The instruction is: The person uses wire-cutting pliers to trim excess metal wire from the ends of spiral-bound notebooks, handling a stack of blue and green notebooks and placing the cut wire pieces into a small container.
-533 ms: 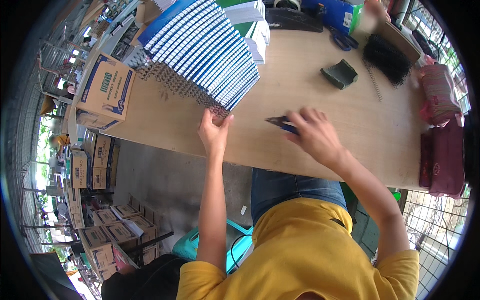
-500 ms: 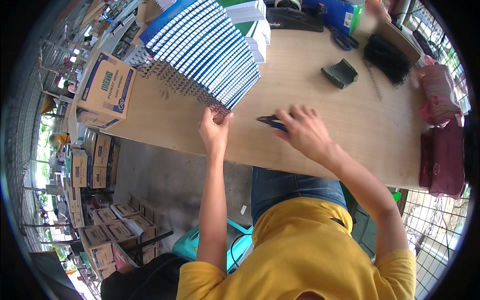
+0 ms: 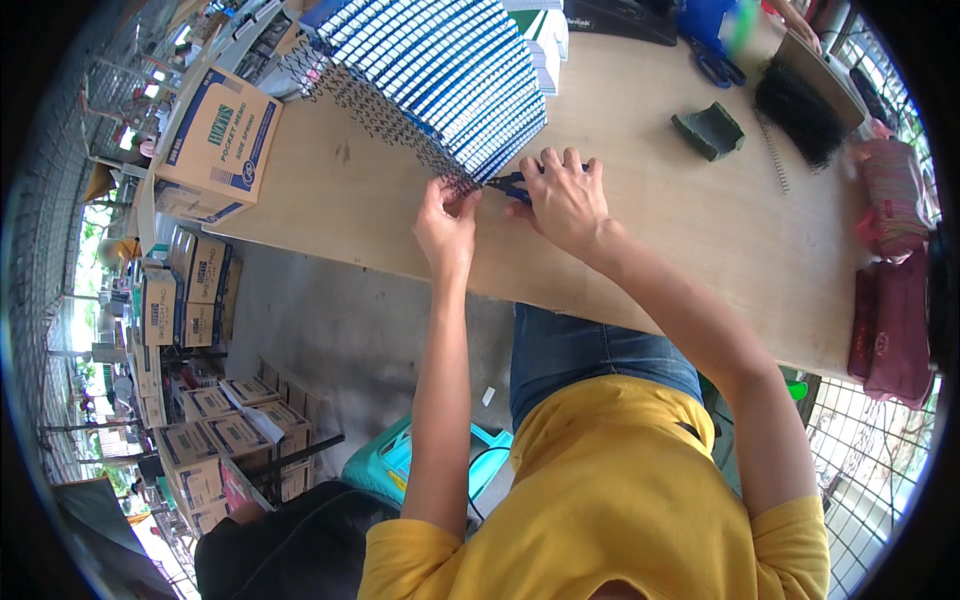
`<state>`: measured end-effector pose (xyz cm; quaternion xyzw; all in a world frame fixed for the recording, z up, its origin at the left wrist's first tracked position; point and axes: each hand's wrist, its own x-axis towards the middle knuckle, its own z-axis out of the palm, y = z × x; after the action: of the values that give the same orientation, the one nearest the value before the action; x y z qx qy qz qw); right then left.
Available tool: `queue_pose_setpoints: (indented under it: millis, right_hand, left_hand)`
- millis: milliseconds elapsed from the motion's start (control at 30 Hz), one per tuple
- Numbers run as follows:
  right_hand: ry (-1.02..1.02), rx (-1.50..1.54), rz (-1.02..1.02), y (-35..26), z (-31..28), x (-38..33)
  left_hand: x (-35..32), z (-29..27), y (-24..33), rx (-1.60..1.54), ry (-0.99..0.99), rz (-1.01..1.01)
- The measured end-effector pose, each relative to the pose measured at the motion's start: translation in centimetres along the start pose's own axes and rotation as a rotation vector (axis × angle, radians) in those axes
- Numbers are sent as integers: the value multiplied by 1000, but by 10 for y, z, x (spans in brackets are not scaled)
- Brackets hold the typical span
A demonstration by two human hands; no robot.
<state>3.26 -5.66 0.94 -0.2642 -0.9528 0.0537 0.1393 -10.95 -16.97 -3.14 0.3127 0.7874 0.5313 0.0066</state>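
Observation:
A fanned stack of blue-and-white notebooks [image 3: 430, 75] lies at the far left of the tabletop, with black spiral coils [image 3: 400, 125] sticking out along its near-left side. At the stack's near corner, my left hand [image 3: 447, 228] is closed, thumb and fingers pinching a coil end. My right hand [image 3: 568, 208] is wrapped round dark pliers [image 3: 508, 187] with blue handles. Their jaws point left and meet the same corner, close to my left fingertips. Whether the jaws grip the wire is too small to tell.
A cardboard box [image 3: 222, 140] stands left of the notebooks. To the right lie a dark green curved block [image 3: 710, 132], scissors [image 3: 718, 66], a bundle of black coils [image 3: 800, 115] and a maroon pouch [image 3: 900, 335]. Another person's hand [image 3: 797, 22] shows at the far right.
My right hand has moved left with the pliers, bringing their jaws from bare tabletop to the notebooks' corner. My left hand still pinches there. The whole view has shifted slightly.

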Motion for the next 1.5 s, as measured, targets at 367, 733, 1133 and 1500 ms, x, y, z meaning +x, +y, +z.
queue_pose_setpoints:
  millis: [367, 733, 1133, 1500]
  right_hand:
    - [-125, 20, -42, -2, 0, 13]
    - [0, 99, 40, -4, -7, -1]
    - [-168, 130, 2, -5, 0, 18]
    - [39, 94, 44, -6, 1, 2]
  left_hand:
    - [0, 1, 4, 45, 12, 31]
    - [-1, -1, 3, -27, 26, 31]
    - [-3, 1, 11, 46, 25, -3]
    - [-4, -2, 11, -152, 34, 16]
